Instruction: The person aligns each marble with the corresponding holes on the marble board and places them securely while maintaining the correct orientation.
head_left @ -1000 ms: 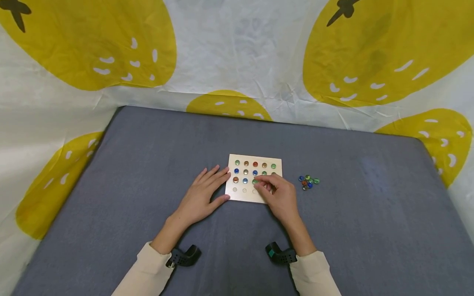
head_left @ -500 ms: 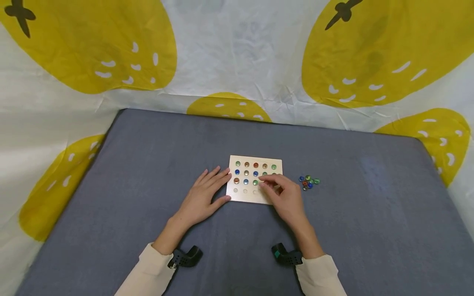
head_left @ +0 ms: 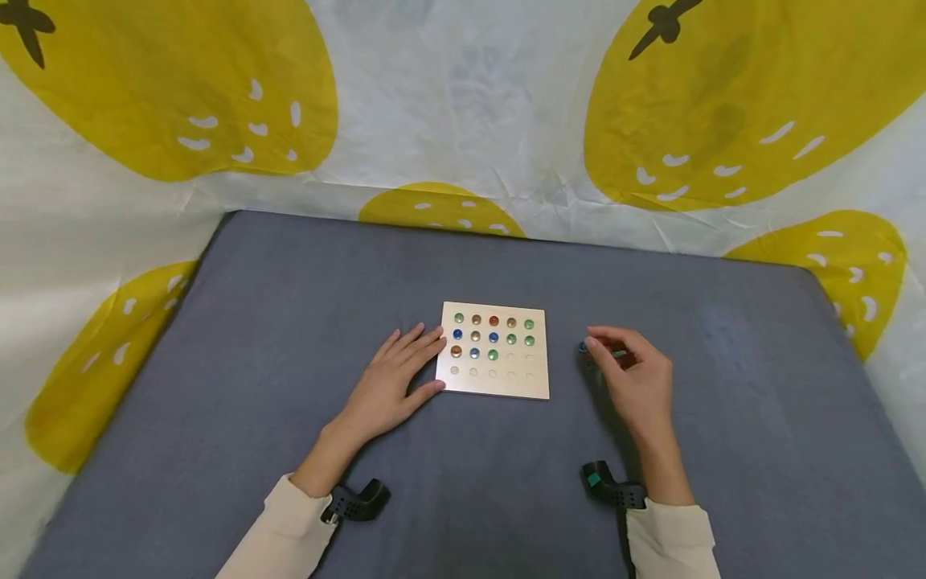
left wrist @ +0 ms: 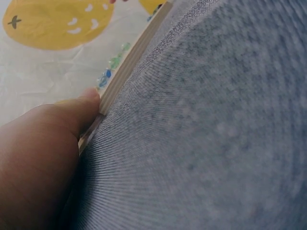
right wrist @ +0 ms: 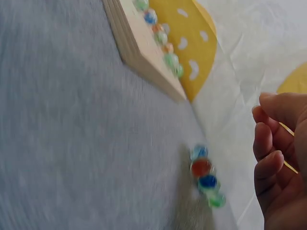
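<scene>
A pale wooden board [head_left: 510,384] lies on the grey cloth, its upper rows of hollows filled with coloured marbles and the bottom row bare. The left hand [head_left: 387,384] lies flat with spread fingers, fingertips and thumb touching the board's left edge; in the left wrist view the thumb of that hand [left wrist: 45,143] rests against the board's edge [left wrist: 125,72]. Over the loose marbles [right wrist: 201,167] right of the board hovers the right hand [head_left: 640,384], mostly hiding them in the head view. In the right wrist view the right hand [right wrist: 283,153] has bent fingers, thumb near index, with nothing visible between.
A grey cloth [head_left: 325,265] covers the table. Behind and beside it hangs a white sheet [head_left: 463,104] with yellow fruit prints. Each wrist wears a black camera band, at the left [head_left: 358,500] and at the right [head_left: 613,486].
The right hand has moved right, from above the board to above the loose marbles, uncovering the board's right side. The left hand has stayed at the board's left edge.
</scene>
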Demonstrator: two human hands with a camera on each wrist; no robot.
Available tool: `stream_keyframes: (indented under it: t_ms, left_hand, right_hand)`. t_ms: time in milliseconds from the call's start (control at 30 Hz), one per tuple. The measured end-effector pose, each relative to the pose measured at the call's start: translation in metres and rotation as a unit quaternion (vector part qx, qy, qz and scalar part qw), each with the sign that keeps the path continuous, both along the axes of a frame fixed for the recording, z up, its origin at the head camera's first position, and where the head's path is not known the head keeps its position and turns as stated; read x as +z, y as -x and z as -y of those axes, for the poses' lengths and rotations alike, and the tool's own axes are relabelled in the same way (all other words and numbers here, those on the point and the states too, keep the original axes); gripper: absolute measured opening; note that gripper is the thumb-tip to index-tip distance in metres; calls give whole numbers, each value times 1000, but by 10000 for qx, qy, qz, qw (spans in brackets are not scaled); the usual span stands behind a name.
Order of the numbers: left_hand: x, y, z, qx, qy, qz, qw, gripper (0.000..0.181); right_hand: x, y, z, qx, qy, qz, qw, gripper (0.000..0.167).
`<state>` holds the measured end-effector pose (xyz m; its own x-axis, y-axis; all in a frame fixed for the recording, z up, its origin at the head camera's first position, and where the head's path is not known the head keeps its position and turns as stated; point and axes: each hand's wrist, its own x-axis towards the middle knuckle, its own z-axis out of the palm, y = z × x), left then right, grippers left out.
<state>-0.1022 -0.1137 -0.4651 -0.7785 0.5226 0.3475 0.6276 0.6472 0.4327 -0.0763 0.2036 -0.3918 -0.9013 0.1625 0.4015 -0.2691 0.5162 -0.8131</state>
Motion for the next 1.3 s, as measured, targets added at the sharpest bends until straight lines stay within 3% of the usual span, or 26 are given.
stream_keyframes:
  t_ms: [333, 533, 933, 1300]
  left_hand:
    - [2, -1, 2, 16, 1, -12, 10000, 60]
    - [3, -1, 2, 21, 25, -60, 10000, 60]
    - [2, 0, 1, 11, -43, -91, 9999, 61]
    - [2, -1, 1, 6, -13, -67, 10000, 60]
  right_hand:
    - [-19, -4, -24, -183, 362, 85, 9991, 12]
    - [-30, -3, -35, 246, 535, 12, 9983, 11]
    - [-26, -5, -38, 437, -284, 692, 9962, 18]
    - [-27, -6, -39, 550, -480, 911, 9932, 20]
